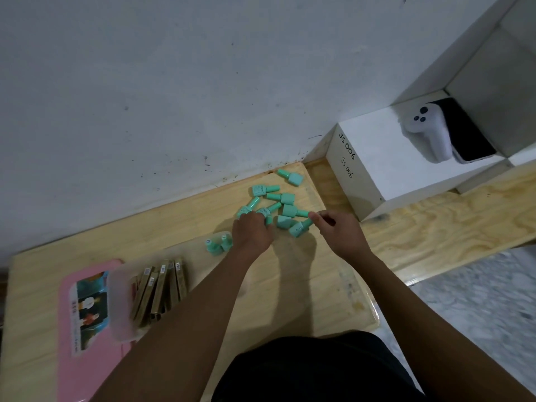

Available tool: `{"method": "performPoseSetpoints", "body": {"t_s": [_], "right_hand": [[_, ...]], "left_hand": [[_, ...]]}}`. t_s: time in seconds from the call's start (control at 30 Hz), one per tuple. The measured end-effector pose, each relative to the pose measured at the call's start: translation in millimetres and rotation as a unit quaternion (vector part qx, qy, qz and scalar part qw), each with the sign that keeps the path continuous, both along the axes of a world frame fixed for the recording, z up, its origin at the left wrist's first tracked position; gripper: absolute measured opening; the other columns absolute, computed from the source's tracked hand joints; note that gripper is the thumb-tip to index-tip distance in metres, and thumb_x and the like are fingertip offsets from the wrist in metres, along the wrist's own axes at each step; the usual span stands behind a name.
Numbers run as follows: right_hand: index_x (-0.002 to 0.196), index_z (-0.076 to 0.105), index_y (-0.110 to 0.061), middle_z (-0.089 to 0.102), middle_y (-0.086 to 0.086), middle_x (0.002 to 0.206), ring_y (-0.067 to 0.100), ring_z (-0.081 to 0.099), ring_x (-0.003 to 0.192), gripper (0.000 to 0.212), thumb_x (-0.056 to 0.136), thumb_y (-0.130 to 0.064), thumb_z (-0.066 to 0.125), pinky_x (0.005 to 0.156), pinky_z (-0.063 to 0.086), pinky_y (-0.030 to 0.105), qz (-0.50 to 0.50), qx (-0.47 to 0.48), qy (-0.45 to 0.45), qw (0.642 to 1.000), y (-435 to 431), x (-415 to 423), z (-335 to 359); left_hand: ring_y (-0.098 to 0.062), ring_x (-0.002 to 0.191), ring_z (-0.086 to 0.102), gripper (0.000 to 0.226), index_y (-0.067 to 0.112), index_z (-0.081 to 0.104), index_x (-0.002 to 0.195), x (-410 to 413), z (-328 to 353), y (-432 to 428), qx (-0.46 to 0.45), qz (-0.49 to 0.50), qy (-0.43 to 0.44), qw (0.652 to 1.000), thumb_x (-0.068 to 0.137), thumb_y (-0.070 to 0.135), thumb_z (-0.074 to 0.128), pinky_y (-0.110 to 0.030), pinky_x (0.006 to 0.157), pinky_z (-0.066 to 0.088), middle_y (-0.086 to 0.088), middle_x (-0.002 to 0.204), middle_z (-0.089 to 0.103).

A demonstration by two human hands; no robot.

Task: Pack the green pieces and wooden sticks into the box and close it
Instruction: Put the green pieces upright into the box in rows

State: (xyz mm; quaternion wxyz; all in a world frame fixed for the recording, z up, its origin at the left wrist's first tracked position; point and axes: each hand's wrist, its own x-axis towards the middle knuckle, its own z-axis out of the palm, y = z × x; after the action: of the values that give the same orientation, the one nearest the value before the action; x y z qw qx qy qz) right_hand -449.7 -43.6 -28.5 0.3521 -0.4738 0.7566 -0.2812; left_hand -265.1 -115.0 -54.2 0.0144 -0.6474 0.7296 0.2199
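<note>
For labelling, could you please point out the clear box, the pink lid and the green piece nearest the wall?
box point(119, 303): head view, left wall.
lid point(92, 378): head view, bare pink corner.
green piece point(295, 179): head view, square body.

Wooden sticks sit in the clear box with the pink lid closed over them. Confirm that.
Wrong on the lid. In the head view the wooden sticks do sit in the clear box, but the pink lid is off, lying at the box's left.
</note>
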Motion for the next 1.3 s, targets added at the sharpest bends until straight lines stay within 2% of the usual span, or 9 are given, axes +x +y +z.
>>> {"method": "performPoseSetpoints", "body": {"t_s": [0.1,0.23,0.3,0.4,0.57,0.73,0.9,1.13,1.3], "right_hand": [[0.101,0.073,-0.015,0.063,-0.014,0.072,0.002,0.060,0.070,0.035,0.092,-0.046,0.058,0.056,0.040,0.010,0.004,-0.025,0.009,1.000,0,11,9],[0.104,0.073,-0.014,0.065,-0.012,0.080,-0.006,0.057,0.071,0.032,0.092,-0.040,0.061,0.057,0.039,0.000,0.020,-0.051,0.000,0.998,3,34,20],[0.103,0.073,-0.014,0.068,-0.009,0.084,-0.007,0.059,0.074,0.029,0.091,-0.038,0.063,0.060,0.041,0.001,0.036,-0.067,-0.001,0.997,6,50,23],[0.100,0.075,-0.017,0.066,-0.014,0.080,-0.002,0.063,0.077,0.028,0.090,-0.040,0.063,0.065,0.043,0.006,0.057,-0.081,0.011,0.995,9,77,24],[0.094,0.075,-0.020,0.071,-0.009,0.079,0.005,0.064,0.073,0.035,0.089,-0.051,0.059,0.066,0.055,0.029,0.095,-0.085,0.061,0.990,9,121,18],[0.086,0.071,-0.028,0.070,-0.008,0.078,0.014,0.064,0.074,0.033,0.090,-0.054,0.052,0.060,0.049,0.029,0.148,-0.051,0.194,0.968,4,154,15],[0.076,0.067,-0.022,0.068,-0.002,0.077,0.019,0.064,0.074,0.041,0.091,-0.055,0.048,0.056,0.037,0.028,0.210,-0.050,0.316,0.924,-4,167,2],[0.087,0.077,-0.024,0.072,0.001,0.083,0.025,0.065,0.085,0.033,0.088,-0.050,0.057,0.077,0.042,0.039,0.212,-0.097,0.399,0.887,-5,175,-13],[0.082,0.078,-0.023,0.073,0.000,0.081,0.025,0.066,0.083,0.033,0.084,-0.051,0.062,0.080,0.044,0.041,0.182,-0.088,0.418,0.886,-5,178,-19]], "left_hand": [[-0.026,0.076,0.062,0.025,0.015,0.057,0.071,15,16,12,-0.004,0.042,0.113,0.993,0.087,0.034,0.060,-0.032,0.062,0.044,-0.004,0.074,0.062],[-0.015,0.068,0.058,0.021,0.011,0.065,0.089,43,38,32,-0.042,0.082,0.239,0.967,0.086,0.031,0.064,-0.029,0.061,0.047,0.000,0.079,0.066],[-0.003,0.057,0.050,0.017,0.014,0.063,0.087,61,46,42,-0.066,0.107,0.271,0.954,0.085,0.031,0.065,-0.020,0.054,0.039,0.009,0.072,0.060],[-0.003,0.051,0.045,0.017,0.016,0.056,0.080,90,54,57,-0.107,0.162,0.307,0.932,0.085,0.029,0.067,-0.011,0.047,0.032,0.011,0.064,0.053],[-0.006,0.054,0.045,0.021,0.014,0.055,0.078,136,53,80,-0.142,0.241,0.307,0.910,0.084,0.030,0.066,-0.018,0.049,0.036,0.000,0.066,0.058],[-0.019,0.060,0.056,0.023,0.011,0.054,0.075,157,42,98,-0.150,0.279,0.289,0.903,0.084,0.027,0.067,-0.032,0.055,0.044,-0.008,0.067,0.061],[-0.012,0.058,0.054,0.021,0.015,0.056,0.076,161,30,104,-0.134,0.278,0.278,0.910,0.081,0.030,0.070,-0.029,0.056,0.045,0.004,0.064,0.058],[-0.003,0.054,0.049,0.024,0.017,0.054,0.070,150,21,95,-0.097,0.281,0.272,0.915,0.079,0.029,0.072,-0.021,0.052,0.037,0.006,0.063,0.058],[-0.018,0.061,0.062,0.025,0.015,0.058,0.069,139,9,83,-0.058,0.279,0.280,0.917,0.078,0.033,0.072,-0.034,0.057,0.049,0.000,0.066,0.066]]}}
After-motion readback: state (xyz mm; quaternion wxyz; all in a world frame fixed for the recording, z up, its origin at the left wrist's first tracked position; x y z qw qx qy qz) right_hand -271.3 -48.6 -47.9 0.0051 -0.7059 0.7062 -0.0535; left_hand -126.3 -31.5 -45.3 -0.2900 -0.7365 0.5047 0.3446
